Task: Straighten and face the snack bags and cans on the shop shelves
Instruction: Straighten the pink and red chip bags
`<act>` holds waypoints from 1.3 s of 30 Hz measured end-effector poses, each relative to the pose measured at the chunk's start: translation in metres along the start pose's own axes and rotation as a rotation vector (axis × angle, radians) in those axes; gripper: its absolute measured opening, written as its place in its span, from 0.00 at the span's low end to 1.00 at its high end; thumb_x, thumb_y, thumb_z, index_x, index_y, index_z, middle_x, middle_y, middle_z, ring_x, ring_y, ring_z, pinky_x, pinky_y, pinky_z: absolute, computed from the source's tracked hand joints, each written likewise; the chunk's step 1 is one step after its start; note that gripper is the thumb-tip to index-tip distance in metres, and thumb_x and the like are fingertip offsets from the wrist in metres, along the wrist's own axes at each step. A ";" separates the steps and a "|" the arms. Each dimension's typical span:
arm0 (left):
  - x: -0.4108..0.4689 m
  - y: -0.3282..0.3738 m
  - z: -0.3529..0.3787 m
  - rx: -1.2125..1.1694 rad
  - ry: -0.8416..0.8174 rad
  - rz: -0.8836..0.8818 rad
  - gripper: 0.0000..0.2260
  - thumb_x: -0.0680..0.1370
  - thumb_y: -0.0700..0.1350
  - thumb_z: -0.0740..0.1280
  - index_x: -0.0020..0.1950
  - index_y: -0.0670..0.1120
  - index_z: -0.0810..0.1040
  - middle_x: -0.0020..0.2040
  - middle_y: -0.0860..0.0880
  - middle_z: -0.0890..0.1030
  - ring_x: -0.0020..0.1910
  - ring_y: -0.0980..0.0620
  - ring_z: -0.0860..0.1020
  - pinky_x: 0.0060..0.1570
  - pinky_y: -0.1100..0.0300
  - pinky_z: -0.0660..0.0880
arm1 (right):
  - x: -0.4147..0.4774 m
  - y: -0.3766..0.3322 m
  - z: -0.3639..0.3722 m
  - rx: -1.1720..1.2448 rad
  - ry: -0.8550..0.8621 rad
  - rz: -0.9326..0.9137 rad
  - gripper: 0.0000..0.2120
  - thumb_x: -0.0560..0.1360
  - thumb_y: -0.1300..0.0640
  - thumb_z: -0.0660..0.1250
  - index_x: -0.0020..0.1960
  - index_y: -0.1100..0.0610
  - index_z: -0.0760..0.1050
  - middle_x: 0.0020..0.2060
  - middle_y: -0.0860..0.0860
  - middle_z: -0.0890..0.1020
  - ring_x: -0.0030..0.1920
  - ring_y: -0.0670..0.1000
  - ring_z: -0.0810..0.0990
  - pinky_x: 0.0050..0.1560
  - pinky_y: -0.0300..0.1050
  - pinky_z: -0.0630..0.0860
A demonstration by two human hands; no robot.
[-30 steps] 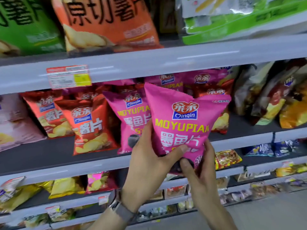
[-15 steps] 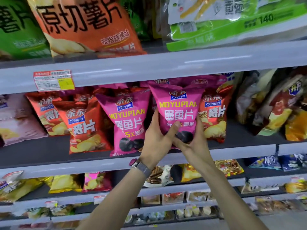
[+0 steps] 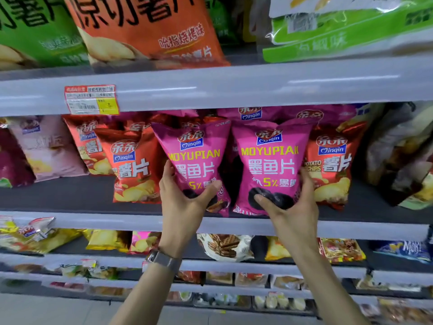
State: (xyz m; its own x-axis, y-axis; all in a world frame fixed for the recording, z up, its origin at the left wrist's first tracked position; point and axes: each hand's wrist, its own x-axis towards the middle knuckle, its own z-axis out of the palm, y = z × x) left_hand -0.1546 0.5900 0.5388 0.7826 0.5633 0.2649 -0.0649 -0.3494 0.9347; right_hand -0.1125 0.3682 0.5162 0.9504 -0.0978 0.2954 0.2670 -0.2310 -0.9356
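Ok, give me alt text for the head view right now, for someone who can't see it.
The left hand grips the left pink bag and the right hand grips the right pink bag, both upright, side by side and facing out on the middle shelf. Red chip bags stand on either side.

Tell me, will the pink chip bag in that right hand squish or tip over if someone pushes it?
Probably squishy: the right pink bag looks puffed with air, with creased foil. Likely light, since the right hand grips it by its bottom corner alone. It could tip easily, standing tall on a narrow base on the shelf.
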 end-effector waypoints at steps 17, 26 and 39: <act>0.026 0.011 0.004 -0.104 0.031 -0.008 0.54 0.62 0.55 0.87 0.80 0.55 0.60 0.62 0.53 0.83 0.55 0.56 0.85 0.56 0.49 0.84 | -0.008 -0.009 0.001 0.074 0.158 -0.049 0.45 0.65 0.49 0.85 0.75 0.45 0.65 0.67 0.42 0.76 0.68 0.44 0.76 0.68 0.52 0.77; 0.001 0.029 -0.022 -0.263 0.156 0.083 0.44 0.64 0.41 0.85 0.74 0.46 0.67 0.62 0.46 0.83 0.56 0.48 0.85 0.53 0.55 0.84 | -0.006 -0.012 -0.002 0.162 0.083 -0.066 0.44 0.63 0.47 0.84 0.74 0.45 0.66 0.63 0.35 0.76 0.65 0.37 0.77 0.59 0.29 0.75; -0.023 0.024 -0.077 -0.237 0.224 -0.004 0.45 0.60 0.53 0.87 0.72 0.51 0.69 0.58 0.52 0.84 0.53 0.51 0.86 0.48 0.58 0.85 | 0.007 0.003 0.020 0.078 -0.146 -0.036 0.43 0.72 0.40 0.78 0.80 0.43 0.60 0.72 0.45 0.73 0.72 0.45 0.72 0.71 0.51 0.74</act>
State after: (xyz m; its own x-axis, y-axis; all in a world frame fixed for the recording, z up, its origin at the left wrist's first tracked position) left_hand -0.2221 0.6260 0.5729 0.6295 0.7240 0.2822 -0.2251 -0.1777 0.9580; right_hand -0.1021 0.3863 0.5116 0.9514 0.0521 0.3034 0.3078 -0.1558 -0.9386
